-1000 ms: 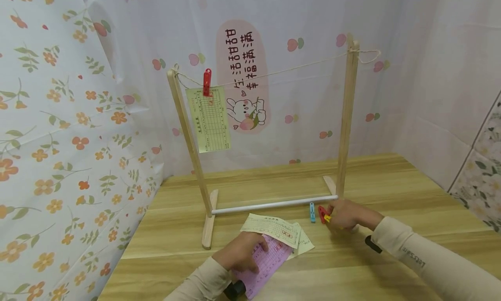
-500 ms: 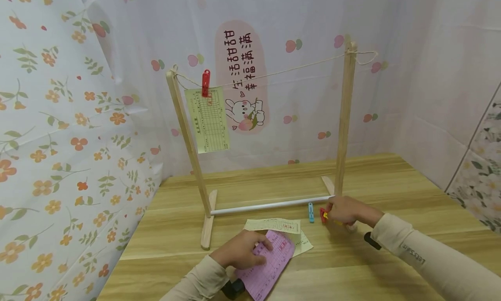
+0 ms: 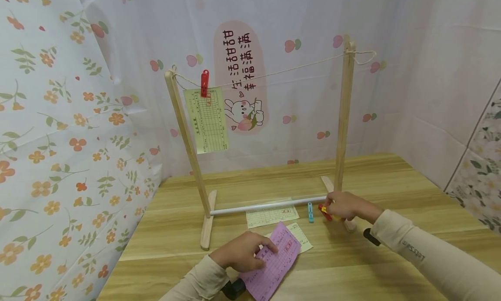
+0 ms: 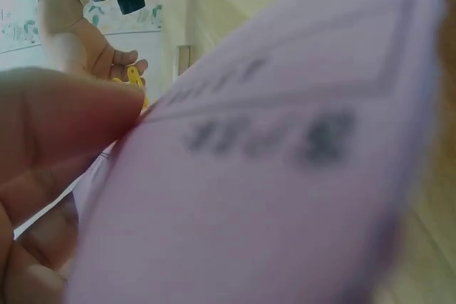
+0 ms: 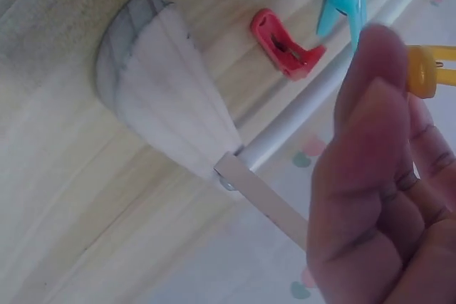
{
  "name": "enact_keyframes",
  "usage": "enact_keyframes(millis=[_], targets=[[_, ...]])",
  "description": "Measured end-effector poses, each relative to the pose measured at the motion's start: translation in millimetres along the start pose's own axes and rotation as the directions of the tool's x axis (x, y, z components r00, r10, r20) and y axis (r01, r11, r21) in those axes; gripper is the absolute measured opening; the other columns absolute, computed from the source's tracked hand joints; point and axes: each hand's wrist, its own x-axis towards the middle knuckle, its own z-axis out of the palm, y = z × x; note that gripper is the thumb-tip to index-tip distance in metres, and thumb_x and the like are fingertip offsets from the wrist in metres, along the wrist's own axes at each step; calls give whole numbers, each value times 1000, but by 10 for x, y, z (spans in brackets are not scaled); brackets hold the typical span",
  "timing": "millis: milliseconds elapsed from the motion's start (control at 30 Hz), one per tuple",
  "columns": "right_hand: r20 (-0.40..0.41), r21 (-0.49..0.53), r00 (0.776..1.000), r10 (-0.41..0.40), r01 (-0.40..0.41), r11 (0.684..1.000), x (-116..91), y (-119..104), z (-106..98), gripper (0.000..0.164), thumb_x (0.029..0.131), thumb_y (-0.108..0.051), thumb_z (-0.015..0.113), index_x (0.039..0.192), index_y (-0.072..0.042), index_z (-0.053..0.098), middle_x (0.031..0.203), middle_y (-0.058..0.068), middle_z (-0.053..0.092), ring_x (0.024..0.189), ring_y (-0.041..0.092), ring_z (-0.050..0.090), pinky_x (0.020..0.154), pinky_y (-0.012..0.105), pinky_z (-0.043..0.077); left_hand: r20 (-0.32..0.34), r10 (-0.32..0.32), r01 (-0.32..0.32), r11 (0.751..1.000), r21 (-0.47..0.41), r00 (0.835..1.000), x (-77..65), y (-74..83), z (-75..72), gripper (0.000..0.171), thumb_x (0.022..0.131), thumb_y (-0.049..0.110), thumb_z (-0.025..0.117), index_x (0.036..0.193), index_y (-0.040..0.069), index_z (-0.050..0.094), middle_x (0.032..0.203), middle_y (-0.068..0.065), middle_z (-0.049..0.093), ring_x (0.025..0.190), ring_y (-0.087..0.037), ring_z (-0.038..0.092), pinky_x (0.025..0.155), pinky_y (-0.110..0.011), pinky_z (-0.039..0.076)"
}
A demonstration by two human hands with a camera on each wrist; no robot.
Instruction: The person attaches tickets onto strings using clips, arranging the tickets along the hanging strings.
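My left hand [image 3: 245, 252] pinches a pink printed form slip [image 3: 274, 262] between thumb and fingers, tilted above the table. In the left wrist view that pink slip [image 4: 249, 190] fills much of the picture, blurred. My right hand [image 3: 346, 205] holds a yellow clothespin [image 5: 422, 70] by the foot of the right post. Close by on the table lie a red clothespin [image 3: 325, 212] and a light blue clothespin [image 3: 310, 213]. One pale yellow slip [image 3: 272, 216] lies partly under the white rod; another pale yellow slip [image 3: 301, 236] is partly covered by the pink one.
A wooden stand with a left post [image 3: 188, 144], a right post [image 3: 344, 118] and a white rod [image 3: 270, 205] stands on the table [image 3: 156, 257]. From its string [image 3: 289, 69] hangs a yellow-green slip [image 3: 209, 127], clipped by a red clothespin [image 3: 204, 83].
The pale yellow slip that lay over the pink one has slid off toward the rod. My left hand has lifted the pink slip slightly to the right. My right hand has picked up the yellow clothespin.
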Motion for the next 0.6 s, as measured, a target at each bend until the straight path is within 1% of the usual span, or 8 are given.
enact_keyframes(millis=[67, 100, 233, 300, 400, 500, 600], targets=[[-2, 13, 1000, -5, 6, 1000, 13, -5, -1, 23, 76, -10, 46, 96, -2, 56, 84, 10, 54, 49, 18, 54, 39, 21, 38, -5, -1, 1, 1000, 8, 1000, -1, -2, -14, 37, 71, 1, 67, 105, 17, 66, 76, 14, 51, 55, 2, 40, 45, -13, 39], [2, 26, 1000, -1, 1, 1000, 20, -9, -1, 22, 77, -10, 46, 96, -3, 55, 79, 8, 54, 48, 16, 52, 40, 21, 38, -10, -6, 6, 1000, 9, 1000, -3, -5, -21, 39, 70, 1, 67, 105, 17, 66, 78, 14, 52, 56, 2, 41, 46, -13, 40], [40, 102, 999, -8, 4, 995, 53, -21, 10, 24, 76, -6, 46, 98, 0, 54, 60, 0, 45, 43, 9, 37, 42, 19, 32, -27, -25, 25, 1000, 16, 999, -22, -20, -54, 42, 68, -1, 66, 107, 16, 65, 83, 12, 55, 57, 1, 42, 47, -14, 41], [44, 120, 999, -20, 15, 993, 68, -24, 16, 25, 76, -5, 46, 98, 1, 54, 54, -2, 40, 43, 7, 32, 42, 19, 30, -34, -26, 27, 999, 24, 999, -29, -31, -74, 44, 68, -2, 66, 107, 15, 65, 89, 12, 56, 59, 0, 43, 49, -14, 41], [24, 107, 999, -37, 34, 994, 86, -30, 4, 25, 74, -4, 46, 97, 1, 55, 53, -3, 39, 43, 7, 31, 42, 19, 29, -59, -28, 29, 999, 18, 998, -20, -39, -106, 44, 68, -4, 66, 108, 14, 64, 97, 9, 58, 61, -1, 45, 50, -14, 42], [2, 85, 999, -50, 50, 995, 100, -30, -30, 25, 73, -4, 46, 96, 2, 55, 51, -3, 40, 43, 7, 33, 42, 19, 29, -99, -47, 45, 999, -20, 994, 7, -56, -125, 45, 69, -5, 66, 110, 12, 63, 105, 5, 59, 69, -2, 49, 53, -15, 44], [3, 77, 998, -62, 62, 995, 118, -38, -66, 24, 74, -3, 47, 96, 2, 56, 51, -2, 42, 43, 7, 34, 42, 20, 31, -136, -65, 58, 997, -56, 989, 25, -84, -136, 46, 70, -6, 66, 111, 12, 62, 107, 0, 59, 75, -4, 51, 55, -16, 46]])
